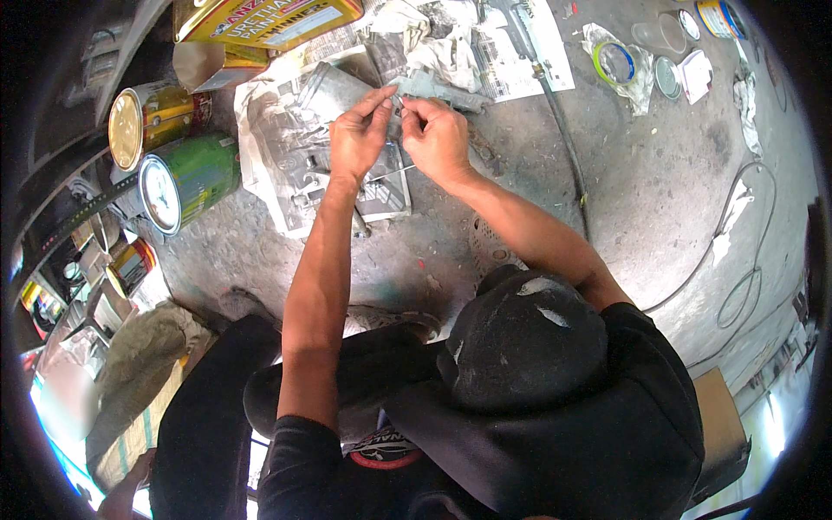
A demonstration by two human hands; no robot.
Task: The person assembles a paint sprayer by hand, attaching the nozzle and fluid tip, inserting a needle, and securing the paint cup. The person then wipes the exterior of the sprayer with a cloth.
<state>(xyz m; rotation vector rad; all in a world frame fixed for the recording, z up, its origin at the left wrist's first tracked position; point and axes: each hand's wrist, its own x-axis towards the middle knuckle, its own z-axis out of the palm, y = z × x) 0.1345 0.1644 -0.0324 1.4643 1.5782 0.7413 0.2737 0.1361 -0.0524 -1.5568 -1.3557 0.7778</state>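
Observation:
My left hand [360, 137] and my right hand [438, 140] meet above the newspaper, fingertips pinched close together. Between them is a small, thin metallic piece, too small to name. Just past my fingers lies a grey tool [440, 90] shaped like a spray gun, partly covered by my right hand. A grey metal cup [331, 92] rests on its side beyond my left hand. Several wrenches [319, 171] are spread on the newspaper [276, 186] below my hands, one of them reaching past its near edge.
At the left stand a green paint can [204, 178], a yellow-lidded can [156, 117] and a large yellow tin [269, 22]. Crumpled rags [446, 52] lie beyond my hands. A dark hose [568, 147] runs along the floor to the right, near a yellow-green tape roll [614, 63].

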